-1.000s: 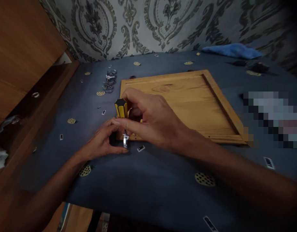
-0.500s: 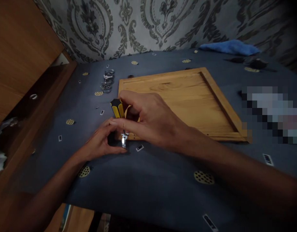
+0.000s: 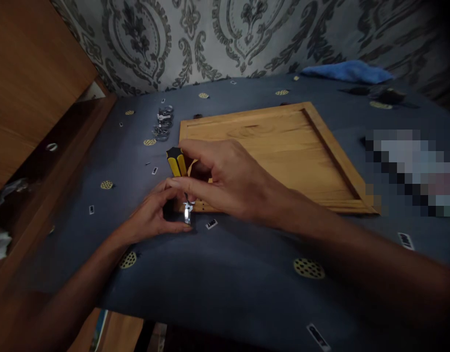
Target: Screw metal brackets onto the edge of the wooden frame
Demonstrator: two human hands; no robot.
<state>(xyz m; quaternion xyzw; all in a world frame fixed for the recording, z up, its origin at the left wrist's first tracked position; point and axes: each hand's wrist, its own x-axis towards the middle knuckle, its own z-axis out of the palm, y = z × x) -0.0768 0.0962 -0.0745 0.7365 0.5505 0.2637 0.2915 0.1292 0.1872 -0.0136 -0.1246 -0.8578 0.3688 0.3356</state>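
Note:
My right hand (image 3: 234,178) is closed round the yellow and black handle of a screwdriver (image 3: 177,161), held nearly upright. Its shaft points down at a shiny metal hinge (image 3: 187,214) on the front left corner of a framed wooden panel (image 3: 272,151). From the left, my left hand (image 3: 147,212) curls about the hinge, thumb against its near end and fingers up by the screwdriver. The screwdriver's tip and part of the hinge are hard to make out. Small dark holes show in the panel's front rail beside the hinge.
Several more metal hinges (image 3: 163,124) lie beyond the panel's left corner, with a small screw (image 3: 147,163) nearer. A blue cloth (image 3: 347,72) and a dark object (image 3: 388,94) lie at the back right. A wooden cabinet (image 3: 34,73) borders the left side; a blurred-out item lies right.
The screwdriver handle has turned slightly and shifted a little in my right fingers. My left hand, the hinge and the panel stay in place.

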